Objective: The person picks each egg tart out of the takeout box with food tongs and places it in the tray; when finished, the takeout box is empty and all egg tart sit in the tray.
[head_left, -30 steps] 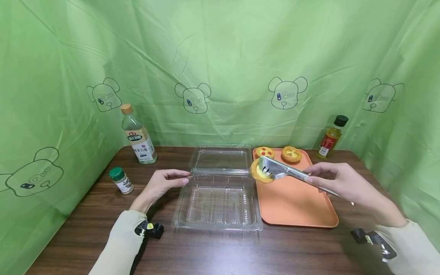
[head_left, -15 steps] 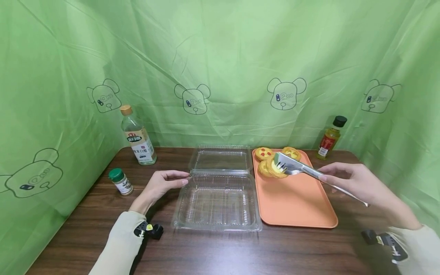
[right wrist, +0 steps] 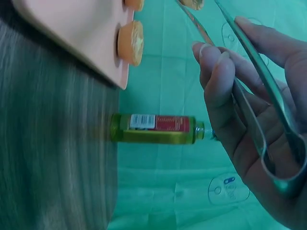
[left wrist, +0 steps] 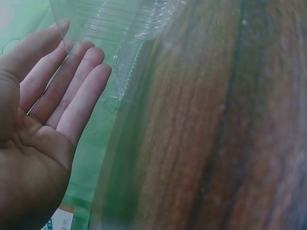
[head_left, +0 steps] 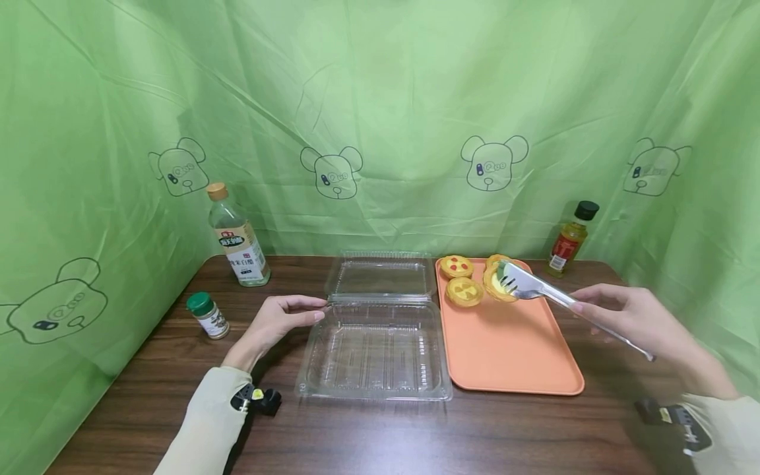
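My right hand grips metal tongs, and their tips pinch a yellow-centred egg tart over the back of the orange tray. In the right wrist view the tart shows only at the top edge, clear of the tray. The held tart partly hides another tart behind it. To its left sit a tart with red dots and a plain-topped tart. My left hand touches the left edge of a lidded clear plastic box, fingers extended; the box's lid lies folded back.
A vinegar bottle and a green-capped spice jar stand at the left of the wooden table. Behind the tray, at the right, is a small oil bottle. Green cloth encloses the back and sides.
My right hand has moved right with the tongs and tart, from the tray's left edge to in front of the back-right tart. The plain-topped tart is uncovered. My left hand stays put.
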### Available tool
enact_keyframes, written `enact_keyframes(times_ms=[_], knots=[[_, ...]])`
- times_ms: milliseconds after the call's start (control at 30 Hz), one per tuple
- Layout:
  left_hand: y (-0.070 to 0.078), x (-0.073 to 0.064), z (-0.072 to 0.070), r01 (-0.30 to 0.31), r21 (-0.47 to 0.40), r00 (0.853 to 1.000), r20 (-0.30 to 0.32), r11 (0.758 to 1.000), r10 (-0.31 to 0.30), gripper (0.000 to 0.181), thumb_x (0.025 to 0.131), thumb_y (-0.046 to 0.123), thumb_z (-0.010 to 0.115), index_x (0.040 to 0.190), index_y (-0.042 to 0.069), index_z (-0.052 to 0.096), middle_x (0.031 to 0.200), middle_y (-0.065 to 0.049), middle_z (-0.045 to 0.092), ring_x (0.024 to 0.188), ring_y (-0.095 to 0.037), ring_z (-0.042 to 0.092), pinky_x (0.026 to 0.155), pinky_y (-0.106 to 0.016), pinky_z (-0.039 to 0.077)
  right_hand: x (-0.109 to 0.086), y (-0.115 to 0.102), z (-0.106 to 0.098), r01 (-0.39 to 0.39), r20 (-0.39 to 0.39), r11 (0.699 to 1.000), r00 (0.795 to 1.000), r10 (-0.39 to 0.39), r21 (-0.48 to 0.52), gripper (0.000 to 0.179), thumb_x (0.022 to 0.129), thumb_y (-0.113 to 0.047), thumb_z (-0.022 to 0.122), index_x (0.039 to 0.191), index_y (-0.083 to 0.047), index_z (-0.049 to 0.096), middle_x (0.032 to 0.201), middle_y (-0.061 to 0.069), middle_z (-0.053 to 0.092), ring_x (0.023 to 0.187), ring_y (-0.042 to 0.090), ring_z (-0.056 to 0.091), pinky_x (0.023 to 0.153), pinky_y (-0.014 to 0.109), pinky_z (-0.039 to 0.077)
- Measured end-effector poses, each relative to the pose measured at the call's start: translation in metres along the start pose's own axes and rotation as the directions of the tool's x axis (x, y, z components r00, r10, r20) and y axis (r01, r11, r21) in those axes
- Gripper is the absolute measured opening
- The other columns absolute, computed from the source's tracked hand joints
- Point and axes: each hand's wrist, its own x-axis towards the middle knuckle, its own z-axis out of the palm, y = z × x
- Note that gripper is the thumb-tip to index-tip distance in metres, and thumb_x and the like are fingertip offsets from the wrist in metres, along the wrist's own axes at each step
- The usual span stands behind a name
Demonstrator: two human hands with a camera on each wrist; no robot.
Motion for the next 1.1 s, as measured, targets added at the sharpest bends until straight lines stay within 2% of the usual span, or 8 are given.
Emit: enact_keyframes(times_ms=[200,500,767,1100], knots=[[0.001,0.001,-0.001,0.003,0.004,1.000,-0.001,1.000,-0.003,0.039,0.091,0.024,0.088,0.123,0.005,0.079,0.121,-0.008,0.077,0.113,-0.014,0.070,0.094,-0.027,0.056,0.000,0.011,-0.004,-0.026,0.010,1.000,1.000,0.026,-0.013,0.044,0.105,-0.037,0.071,0.134,-0.004,0.068,0.096,0.013,0.076,0.076,0.026,0.075,0.062,0.040,0.062],[0.000,0.002,-0.001,-0.002,0.010,1.000,0.003,1.000,0.002,0.039,0.091,0.024,0.088,0.123,0.004,0.079,0.120,-0.008,0.078,0.110,-0.015,0.071,0.093,-0.028,0.057,0.001,0.023,-0.005,-0.049,0.033,0.998,0.998,0.051,-0.047,0.048,0.106,-0.039,0.068,0.136,-0.001,0.066,0.080,0.013,0.072,0.065,0.026,0.068,0.053,0.038,0.055],[0.000,0.001,-0.002,-0.005,0.027,1.000,-0.003,1.000,0.005,0.039,0.091,0.026,0.088,0.123,0.005,0.079,0.121,-0.008,0.077,0.112,-0.014,0.070,0.093,-0.027,0.057,0.006,0.030,0.006,-0.052,0.032,0.998,0.998,0.051,0.018,0.044,0.105,-0.035,0.071,0.131,0.001,0.069,0.080,0.014,0.071,0.065,0.028,0.067,0.057,0.038,0.058],[-0.001,0.001,-0.002,0.002,0.022,1.000,0.011,1.000,-0.002,0.039,0.091,0.026,0.088,0.123,0.006,0.079,0.121,-0.008,0.077,0.112,-0.015,0.071,0.093,-0.028,0.057,0.008,0.033,0.011,-0.047,0.052,0.999,0.998,0.047,0.011,0.044,0.105,-0.031,0.071,0.132,0.003,0.068,0.078,0.013,0.069,0.064,0.026,0.066,0.056,0.037,0.058]])
